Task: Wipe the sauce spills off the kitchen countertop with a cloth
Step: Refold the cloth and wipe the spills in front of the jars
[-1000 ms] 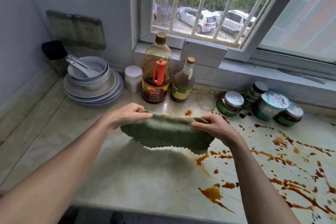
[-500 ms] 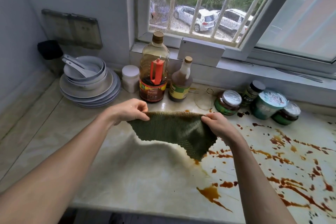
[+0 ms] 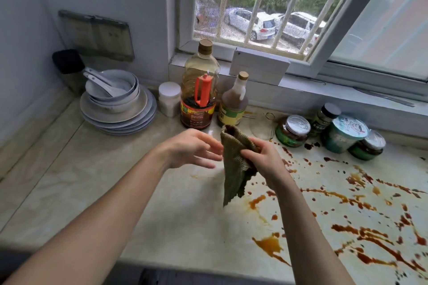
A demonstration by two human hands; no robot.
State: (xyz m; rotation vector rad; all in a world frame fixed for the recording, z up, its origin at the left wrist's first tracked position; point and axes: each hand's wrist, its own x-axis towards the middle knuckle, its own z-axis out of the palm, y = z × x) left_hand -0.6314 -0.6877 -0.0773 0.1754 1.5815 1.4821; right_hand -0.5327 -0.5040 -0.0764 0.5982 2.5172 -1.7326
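Note:
A green knitted cloth [image 3: 231, 169] hangs folded lengthwise above the pale marble countertop [image 3: 97, 187]. My right hand [image 3: 264, 159] pinches it near its top, and its lower end dangles free just above the counter. My left hand [image 3: 192, 148] hovers right beside the cloth with its fingers spread and holds nothing. Brown and orange sauce spills [image 3: 361, 233] streak the right half of the counter, with a larger orange puddle [image 3: 269, 244] near the front edge.
A stack of plates and bowls with spoons [image 3: 115, 102] stands at the back left. Two oil and sauce bottles [image 3: 199, 90] and a white jar [image 3: 169, 97] stand under the window. Several jars and a tub [image 3: 342, 134] line the back right.
The cloth was stretched wide between both hands. Now my left hand has let go, and the cloth hangs gathered from my right hand alone.

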